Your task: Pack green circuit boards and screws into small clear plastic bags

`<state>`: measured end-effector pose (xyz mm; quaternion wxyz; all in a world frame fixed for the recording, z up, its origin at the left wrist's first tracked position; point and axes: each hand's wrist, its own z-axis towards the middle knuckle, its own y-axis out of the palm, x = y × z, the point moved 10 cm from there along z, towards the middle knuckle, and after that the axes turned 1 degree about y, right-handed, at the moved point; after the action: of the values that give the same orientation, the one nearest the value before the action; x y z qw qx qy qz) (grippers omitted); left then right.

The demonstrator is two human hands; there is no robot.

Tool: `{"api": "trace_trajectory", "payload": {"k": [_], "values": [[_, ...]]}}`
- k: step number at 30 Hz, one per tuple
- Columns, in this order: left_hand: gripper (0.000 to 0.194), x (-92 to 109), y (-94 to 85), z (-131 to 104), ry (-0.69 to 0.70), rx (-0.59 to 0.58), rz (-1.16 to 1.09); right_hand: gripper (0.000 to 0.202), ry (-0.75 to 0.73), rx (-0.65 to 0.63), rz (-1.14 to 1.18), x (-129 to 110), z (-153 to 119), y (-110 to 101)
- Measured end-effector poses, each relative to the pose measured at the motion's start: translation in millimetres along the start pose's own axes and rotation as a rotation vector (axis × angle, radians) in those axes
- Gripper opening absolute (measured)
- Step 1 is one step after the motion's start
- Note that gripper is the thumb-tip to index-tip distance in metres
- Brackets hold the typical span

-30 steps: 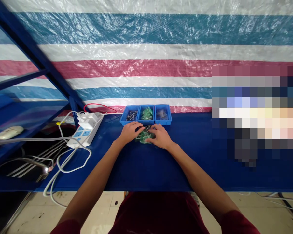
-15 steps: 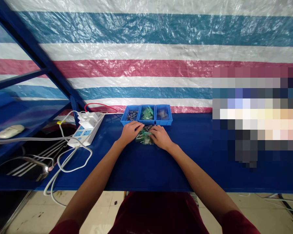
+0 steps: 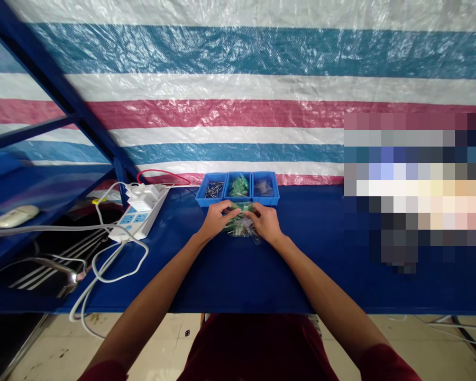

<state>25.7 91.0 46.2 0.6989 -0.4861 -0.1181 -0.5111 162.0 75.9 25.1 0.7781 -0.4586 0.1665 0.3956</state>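
Observation:
A pile of small clear and greenish plastic bags [image 3: 241, 228] lies on the blue table in front of three blue bins. My left hand [image 3: 217, 218] pinches the left side of a greenish bag [image 3: 244, 206] at the back of the pile. On its right side my right hand [image 3: 266, 219] has its fingers closed on the same bag. The left bin [image 3: 200, 197] holds metal screws or pins, the middle bin [image 3: 238, 199] green bags, and the right bin [image 3: 266, 201] clear bags.
A white power strip [image 3: 143, 225] with plugs and looping white cables [image 3: 129, 275] is on the table's left. Beyond it is a blue shelf frame with a white mouse [image 3: 16, 216]. Striped plastic sheeting [image 3: 238, 114] hangs behind. The right side is pixelated.
Both hands have risen slightly from the pile and closed on a greenish bag, which now stretches between them. The bags below have shifted a little to the right.

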Motion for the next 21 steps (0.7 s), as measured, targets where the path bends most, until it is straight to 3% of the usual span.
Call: {"api": "trace_trajectory", "payload": {"k": [3, 10, 13, 16, 21], "values": [[0.032, -3, -2.9, -1, -0.023, 0.028, -0.002, 0.032, -0.003, -0.011, 0.078, -6, 0, -4], [0.028, -12, 11.8, -2, -0.102, -0.063, -0.162, 0.029, 0.030, 0.008, 0.115, -4, 0, -8], [0.028, -17, 13.4, -2, -0.160, -0.032, -0.294, 0.027, 0.034, 0.000, 0.187, -2, -1, -7], [0.039, -24, 12.6, -3, -0.219, 0.007, -0.424, 0.039, 0.026, -0.015, 0.243, -4, -1, -8], [0.050, -34, 8.8, -3, -0.251, 0.056, -0.485, 0.038, -0.057, -0.059, 0.277, -13, 0, -7]]}}
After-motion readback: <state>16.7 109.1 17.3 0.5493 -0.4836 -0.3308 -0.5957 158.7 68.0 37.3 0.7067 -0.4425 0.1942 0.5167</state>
